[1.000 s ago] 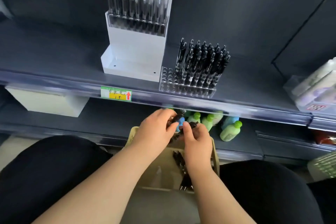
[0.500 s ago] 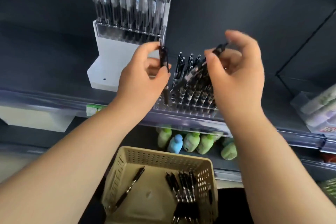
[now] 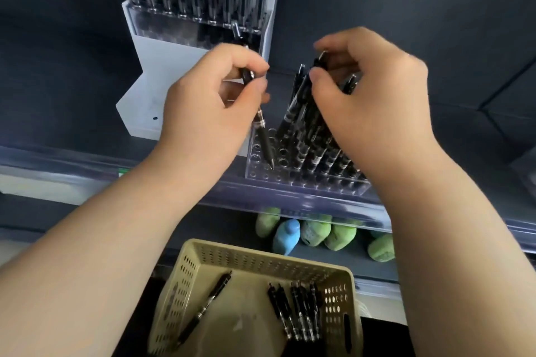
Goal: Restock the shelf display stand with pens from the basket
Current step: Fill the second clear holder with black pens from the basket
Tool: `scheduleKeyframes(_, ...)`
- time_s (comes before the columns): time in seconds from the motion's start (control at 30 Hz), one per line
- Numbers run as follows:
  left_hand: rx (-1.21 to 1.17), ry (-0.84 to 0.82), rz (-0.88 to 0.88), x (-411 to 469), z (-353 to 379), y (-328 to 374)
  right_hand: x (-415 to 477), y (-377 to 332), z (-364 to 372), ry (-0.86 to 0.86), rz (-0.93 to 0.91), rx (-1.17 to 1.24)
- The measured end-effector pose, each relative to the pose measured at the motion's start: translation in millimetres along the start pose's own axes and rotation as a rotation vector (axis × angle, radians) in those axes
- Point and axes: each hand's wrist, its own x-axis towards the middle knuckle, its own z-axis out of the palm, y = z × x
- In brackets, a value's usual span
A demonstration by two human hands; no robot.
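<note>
A clear display stand (image 3: 261, 174) with rows of holes sits on the shelf, its right part filled with black pens (image 3: 313, 142). My left hand (image 3: 211, 107) pinches a black pen (image 3: 265, 142) upright, its tip down at a hole near the stand's left side. My right hand (image 3: 371, 95) pinches another black pen (image 3: 319, 64) by its top, among the pens standing in the stand. Below, a beige perforated basket (image 3: 179, 290) holds several more black pens (image 3: 298, 310), one lying apart (image 3: 206, 307) on the left.
A white tiered holder (image 3: 162, 66) with clear-barrelled pens stands behind and left of the stand. The shelf's clear front rail (image 3: 87, 162) runs under my forearms. Green and blue bottles (image 3: 316, 235) lie on the lower shelf behind the basket.
Both hands rose from the basket to the shelf, each with a pen. Since half a second ago the left pen's tip has come down to the stand's holes and the right hand has lowered.
</note>
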Motion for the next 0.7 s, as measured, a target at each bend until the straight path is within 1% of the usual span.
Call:
scheduleKeyframes(0.13, -0.09, 0.013, -0.06, 2, -1, -4, 2, 3, -2, -0.019, 0.014, -0.052)
scheduleKeyframes(0.3, -0.106, -0.027, -0.114, 3, 8, -9, 2, 6, -4, -0.02, 0.001, -0.093)
scheduleKeyframes(0.53, -0.109, -0.019, -0.125, 2, 15, -8, -1, 9, 6, -0.033, -0.019, -0.156)
scheduleKeyframes(0.6, -0.11, -0.02, -0.134, 1, 16, -7, -2, 10, 9, -0.013, -0.038, -0.174)
scheduleKeyframes(0.7, -0.115, -0.013, -0.132, 1, 16, -4, -3, 12, 12, 0.022, -0.062, -0.283)
